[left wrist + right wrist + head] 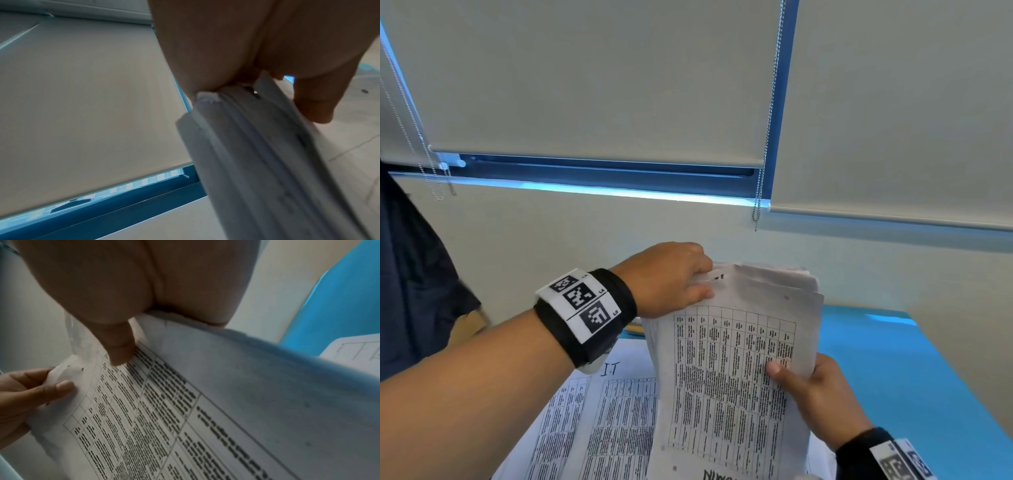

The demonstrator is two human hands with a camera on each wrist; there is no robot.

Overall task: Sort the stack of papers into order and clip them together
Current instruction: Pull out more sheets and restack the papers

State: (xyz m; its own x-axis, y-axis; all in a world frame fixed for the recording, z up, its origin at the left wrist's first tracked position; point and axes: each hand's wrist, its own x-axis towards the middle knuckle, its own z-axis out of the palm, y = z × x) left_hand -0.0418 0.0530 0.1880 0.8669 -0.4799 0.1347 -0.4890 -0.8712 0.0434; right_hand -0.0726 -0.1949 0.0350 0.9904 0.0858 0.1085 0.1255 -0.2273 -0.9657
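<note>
A thick stack of printed papers (732, 373) with dense tables is held upright above the blue table. My left hand (674, 277) grips the stack's top left corner, thumb on the front sheet and fingers behind. My right hand (815, 390) holds the stack's right edge, its thumb pressed on the printed table. The left wrist view shows the paper edges (246, 154) pinched under my left hand (257, 81). In the right wrist view my thumb (121, 352) presses on the front sheet (164, 410), and the left hand (30, 394) holds the far corner. No clip is visible.
More printed sheets (602, 425), one marked "IT", lie flat on the blue table (893, 370) below the held stack. A wall with window blinds (585, 85) and hanging bead chains (763, 164) stands behind. A dark-clothed person (410, 274) is at the left edge.
</note>
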